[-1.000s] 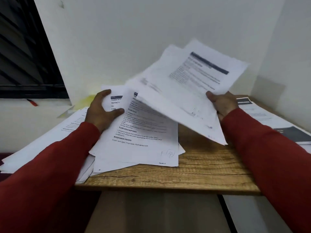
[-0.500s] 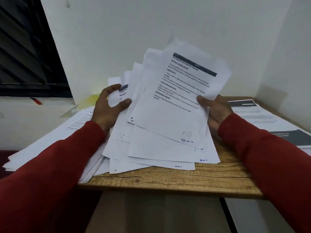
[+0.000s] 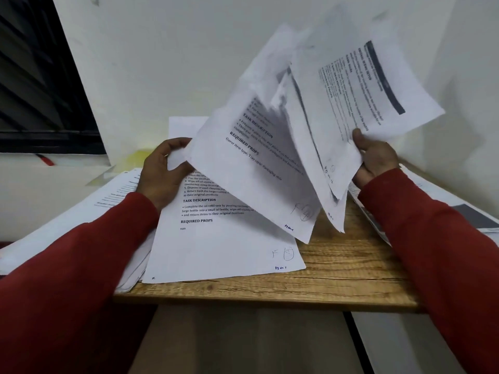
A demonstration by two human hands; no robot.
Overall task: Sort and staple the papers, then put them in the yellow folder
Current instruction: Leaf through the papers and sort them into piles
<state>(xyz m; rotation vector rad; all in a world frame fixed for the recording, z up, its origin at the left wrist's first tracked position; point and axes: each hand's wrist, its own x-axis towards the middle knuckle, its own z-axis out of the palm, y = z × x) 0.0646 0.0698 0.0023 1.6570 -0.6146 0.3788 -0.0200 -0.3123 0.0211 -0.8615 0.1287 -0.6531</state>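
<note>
Both hands are busy in the middle of the sort. The right hand (image 3: pixel 374 159) grips a fanned sheaf of papers (image 3: pixel 348 103) by its lower edge, thumb on the printed face, and lifts it above the right half of the tabletop (image 3: pixel 348 268), long axis tilted up toward the back right corner. The left hand (image 3: pixel 162 171) pinches the upper left corner of a single sheet (image 3: pixel 259 168) that slopes down to the right, its lower edge close under the sheaf. So that sheet lies between the hands, nearer the left, and whether it joins the sheaf or drops away likely depends on which hand lets go.

Under it a flat page (image 3: pixel 221 244) tops a stack at the front left edge of the tabletop. More sheets spread past the left edge (image 3: pixel 81 211) and along the right edge (image 3: pixel 459 211). A yellow patch (image 3: pixel 140 155) by the back wall may be the folder; I cannot tell. No stapler is visible.
</note>
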